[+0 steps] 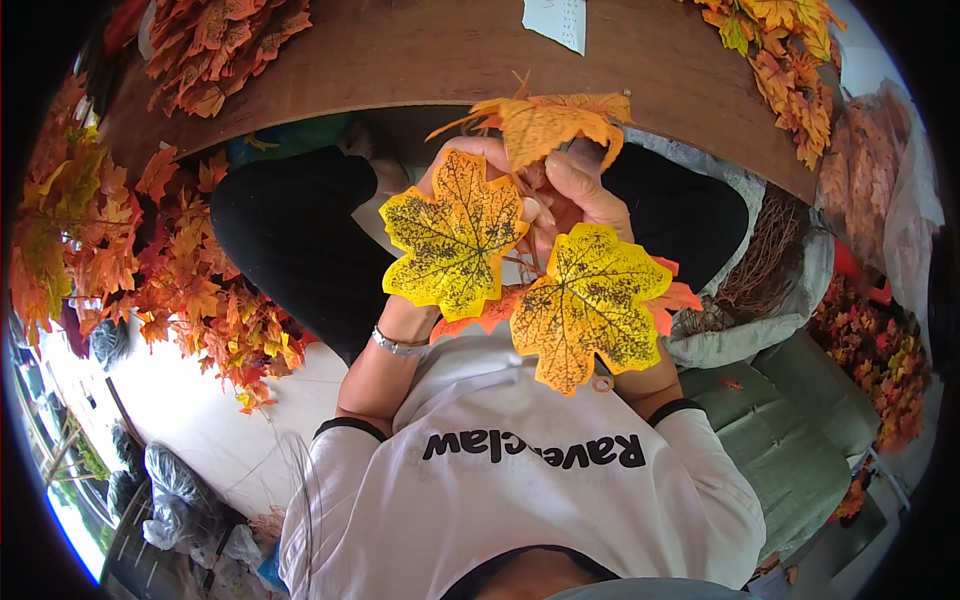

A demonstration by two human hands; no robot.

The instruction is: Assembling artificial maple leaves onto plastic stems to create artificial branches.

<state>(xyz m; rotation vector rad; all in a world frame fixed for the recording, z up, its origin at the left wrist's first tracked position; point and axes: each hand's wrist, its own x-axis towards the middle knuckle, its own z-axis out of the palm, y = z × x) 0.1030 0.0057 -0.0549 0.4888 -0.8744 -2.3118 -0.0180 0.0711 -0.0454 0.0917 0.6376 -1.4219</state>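
In front of my chest is a spray of artificial maple leaves. Its two yellow leaves with black speckles face up, one left and one lower right. An orange leaf stands above my fingers, and red-orange leaf tips show behind the lower yellow one. My left hand is closed around the stems, partly covered by the left yellow leaf. Closed on the same thin brown stems, my right hand has its thumb on top. The fingertips meet near the stem joint, where details are hard to see.
A brown wooden tabletop curves across the far side, bearing a paper sheet and leaf bunches. Leaf garlands hang at left. To the right are a whitish sack of brown twigs and green cushions.
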